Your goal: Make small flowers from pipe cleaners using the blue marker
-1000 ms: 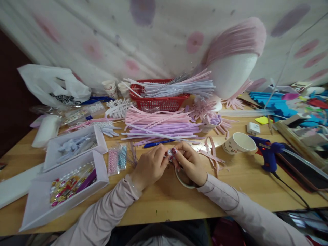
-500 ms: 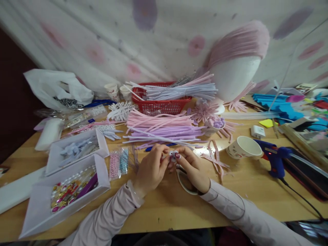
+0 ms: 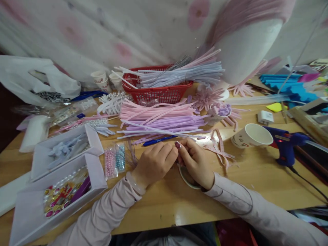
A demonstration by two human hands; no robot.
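Observation:
My left hand [image 3: 153, 163] and my right hand [image 3: 196, 160] meet over the middle of the wooden table [image 3: 166, 198], fingers curled and pinched together. Earlier a small white piece showed between the fingertips; now it is hidden by the fingers. A roll of tape [image 3: 188, 179] lies under my right hand. Just beyond the hands lie a blue pen [image 3: 159, 140] and a heap of pink and purple pipe cleaners [image 3: 159, 119].
A red basket [image 3: 159, 92] of pipe cleaners stands behind the heap. White trays with beads [image 3: 61, 191] and pale pieces [image 3: 64, 150] lie left. A paper cup [image 3: 252, 135] and a blue glue gun [image 3: 285, 145] lie right. A white foam head [image 3: 243, 51] stands at the back.
The view has tilted down and moved closer. My fingers have closed over the small white piece, which no longer shows. The hands stay in the same spot.

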